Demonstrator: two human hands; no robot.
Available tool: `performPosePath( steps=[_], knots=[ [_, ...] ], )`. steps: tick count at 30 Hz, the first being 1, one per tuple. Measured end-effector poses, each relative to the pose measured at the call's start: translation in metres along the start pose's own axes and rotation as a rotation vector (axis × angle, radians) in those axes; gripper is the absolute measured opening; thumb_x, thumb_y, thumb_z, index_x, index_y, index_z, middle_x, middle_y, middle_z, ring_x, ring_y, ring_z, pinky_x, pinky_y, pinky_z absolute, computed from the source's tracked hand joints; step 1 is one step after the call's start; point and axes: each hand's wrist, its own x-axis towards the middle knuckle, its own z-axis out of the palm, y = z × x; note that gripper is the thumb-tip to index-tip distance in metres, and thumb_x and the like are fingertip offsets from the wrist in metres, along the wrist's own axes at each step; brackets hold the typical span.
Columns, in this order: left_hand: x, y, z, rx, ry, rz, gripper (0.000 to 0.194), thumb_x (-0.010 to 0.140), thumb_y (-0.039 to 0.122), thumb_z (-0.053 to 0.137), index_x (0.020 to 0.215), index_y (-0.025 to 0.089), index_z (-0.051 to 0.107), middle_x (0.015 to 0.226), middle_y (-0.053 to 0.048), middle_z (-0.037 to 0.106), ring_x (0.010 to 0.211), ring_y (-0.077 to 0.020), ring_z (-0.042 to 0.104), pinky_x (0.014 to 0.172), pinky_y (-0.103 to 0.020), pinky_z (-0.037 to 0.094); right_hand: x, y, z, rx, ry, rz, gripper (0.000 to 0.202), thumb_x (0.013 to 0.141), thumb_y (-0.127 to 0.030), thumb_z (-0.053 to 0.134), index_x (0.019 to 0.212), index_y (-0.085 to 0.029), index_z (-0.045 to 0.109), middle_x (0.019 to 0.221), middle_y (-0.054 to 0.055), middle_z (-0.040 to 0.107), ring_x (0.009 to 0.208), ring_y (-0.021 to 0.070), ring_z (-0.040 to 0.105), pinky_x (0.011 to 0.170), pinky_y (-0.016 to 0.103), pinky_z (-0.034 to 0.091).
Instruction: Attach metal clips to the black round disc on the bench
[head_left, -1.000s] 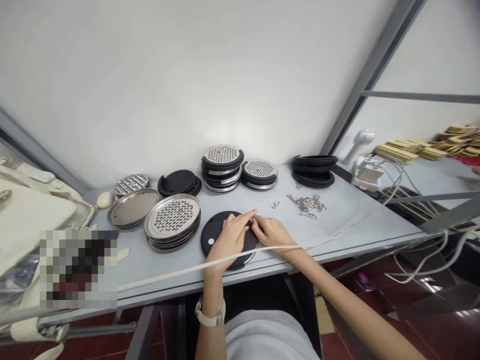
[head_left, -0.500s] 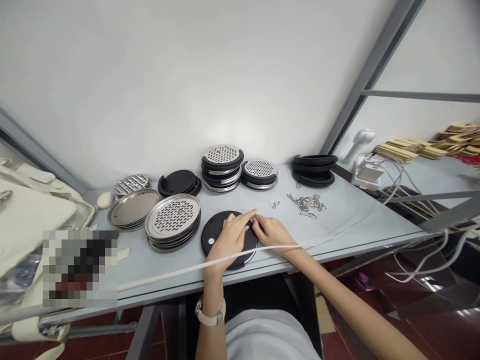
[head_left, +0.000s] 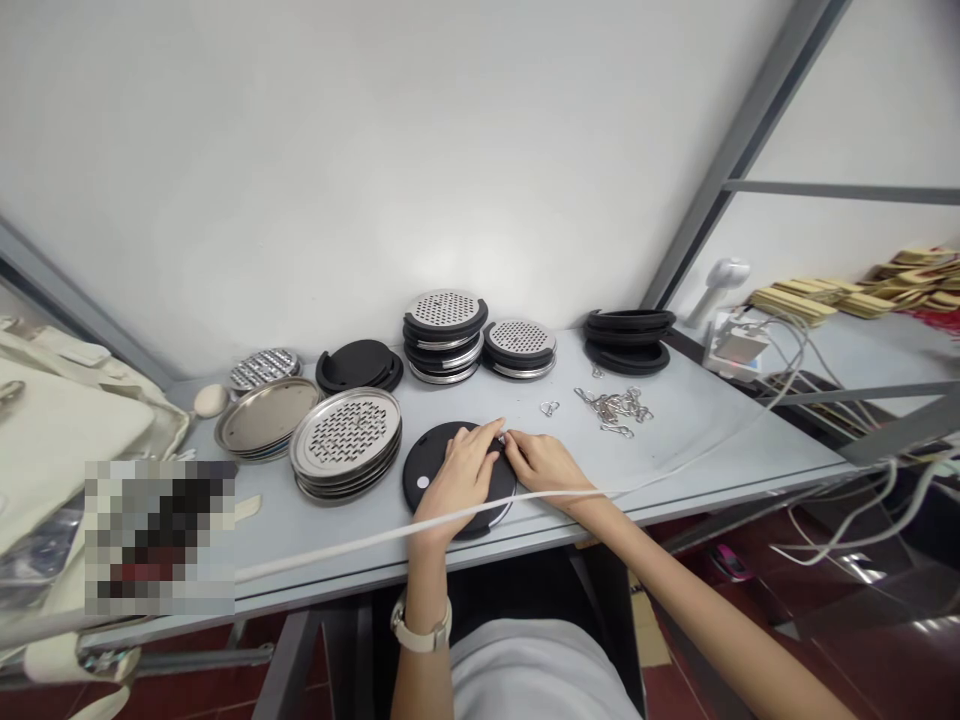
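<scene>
A black round grater base (head_left: 424, 458) lies flat near the table's front edge, with a white round spot on its left side and a bright metal rim showing at its lower right. My left hand (head_left: 463, 480) rests over it and holds it, index finger stretched towards my right hand. My right hand (head_left: 541, 462) is closed in a pinch at the base's right edge, on a small shiny metal clip (head_left: 502, 437) that is mostly hidden by the fingers. Further right, a loose pile of similar wire clips (head_left: 616, 408) lies beside a single clip (head_left: 550, 408).
Grater plates (head_left: 346, 432) are stacked at left beside plain metal discs (head_left: 266, 415). Behind stand black bases (head_left: 356, 365), stacked graters (head_left: 445, 335) and black rings (head_left: 628, 340). A white cable (head_left: 322, 553) crosses in front of my wrists. A white bag (head_left: 67, 420) hangs at left.
My left index fingertip has drawn back slightly to the left from my right fingers. A shiny bit of metal now shows between the hands. The base stays in place.
</scene>
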Motion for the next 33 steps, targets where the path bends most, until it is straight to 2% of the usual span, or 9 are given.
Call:
performPosePath(
  steps=[5, 12, 21, 26, 33],
  knots=[
    [0.0001, 0.0007, -0.0008, 0.003, -0.001, -0.012, 0.041, 0.095, 0.025, 0.033, 0.136, 0.029, 0.035, 0.139, -0.002, 0.044, 0.129, -0.0207, 0.036, 0.110, -0.050, 0.025, 0.0010, -0.0004, 0.0016, -0.063, 0.000, 0.020, 0.036, 0.098, -0.029, 0.024, 0.095, -0.018, 0.059, 0.080, 0.006, 0.070, 0.066, 0.0171, 0.064, 0.057, 0.026, 0.029],
    [-0.0001, 0.0021, -0.0009, 0.005, -0.006, -0.016, 0.042, 0.096, 0.025, 0.031, 0.137, 0.032, 0.034, 0.139, 0.000, 0.043, 0.132, -0.0218, 0.032, 0.110, -0.051, 0.024, 0.0006, -0.0011, 0.0018, -0.039, 0.009, 0.029, 0.037, 0.098, -0.031, 0.025, 0.102, -0.020, 0.059, 0.083, 0.007, 0.071, 0.069, 0.0177, 0.066, 0.058, 0.025, 0.030],
    [0.0007, 0.0052, -0.0030, 0.025, 0.010, 0.030, 0.042, 0.095, 0.020, 0.030, 0.135, 0.030, 0.037, 0.135, -0.001, 0.047, 0.126, -0.0191, 0.040, 0.110, -0.047, 0.026, -0.0006, -0.0004, 0.0013, 0.059, 0.022, 0.011, 0.037, 0.097, -0.031, 0.026, 0.095, -0.019, 0.060, 0.079, 0.006, 0.070, 0.068, 0.0162, 0.064, 0.058, 0.024, 0.031],
    [0.0002, 0.0051, -0.0032, 0.021, 0.004, 0.033, 0.044, 0.095, 0.021, 0.030, 0.137, 0.033, 0.034, 0.135, 0.001, 0.048, 0.125, -0.0186, 0.039, 0.109, -0.046, 0.026, -0.0013, -0.0005, 0.0016, 0.083, 0.043, 0.029, 0.032, 0.096, -0.032, 0.028, 0.090, -0.019, 0.057, 0.075, 0.004, 0.068, 0.063, 0.0155, 0.062, 0.056, 0.023, 0.030],
    [0.0004, 0.0067, -0.0043, 0.015, 0.003, 0.044, 0.046, 0.095, 0.019, 0.030, 0.138, 0.035, 0.032, 0.135, 0.002, 0.048, 0.122, -0.0178, 0.042, 0.109, -0.047, 0.025, -0.0018, -0.0031, -0.0009, 0.176, 0.068, 0.030, 0.021, 0.095, -0.029, 0.032, 0.095, -0.020, 0.051, 0.074, 0.002, 0.065, 0.060, 0.0142, 0.059, 0.055, 0.022, 0.031]
  ],
)
